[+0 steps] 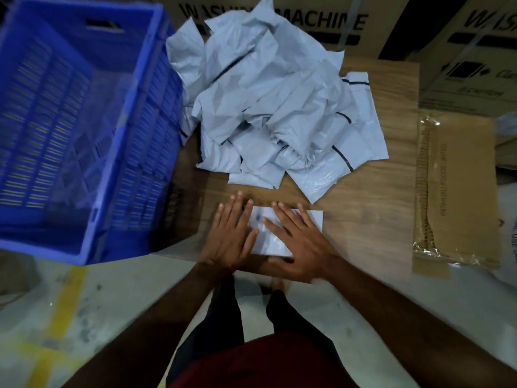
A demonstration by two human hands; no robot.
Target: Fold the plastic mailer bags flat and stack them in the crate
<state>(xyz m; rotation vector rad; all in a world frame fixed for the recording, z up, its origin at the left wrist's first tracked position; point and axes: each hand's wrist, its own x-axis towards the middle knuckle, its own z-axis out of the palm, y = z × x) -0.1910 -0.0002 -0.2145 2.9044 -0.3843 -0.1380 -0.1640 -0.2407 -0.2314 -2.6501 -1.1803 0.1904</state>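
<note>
Wood-grain board (363, 214) laid on a pale concrete floor (117, 298) is the work surface; yellow floor tape (64, 301) runs under the near-left side. Landmark = the board.

Head view:
- Folded mailer bag (282, 233) lies flat at the board's near edge, a small grey-white rectangle. Faint print on it, too blurred to read.
- Left hand (233, 236) rests on the bag's left end, fingers straight and spread, palm down. Nothing gripped.
- Right hand (298, 242) is flat on the bag's middle and right part, fingers straight, pressing down. Nothing gripped either.
- Pile of unfolded mailer bags (268, 102) covers the board's far half, crumpled and overlapping, dark seal strips showing on several.
- Blue crate (84, 130) sits off the board's left edge, touching the pile, slotted walls. Contents unclear due to blur.
- Cardboard boxes (321, 21) stand behind the board; the print reads "WASHING MACHINE", partly covered by the pile.
- Flattened carton (458, 191) lies off the board's right edge with clear tape on it; its small side print is not legible.
- Person's dark trousers and red shirt show below the board.
</note>
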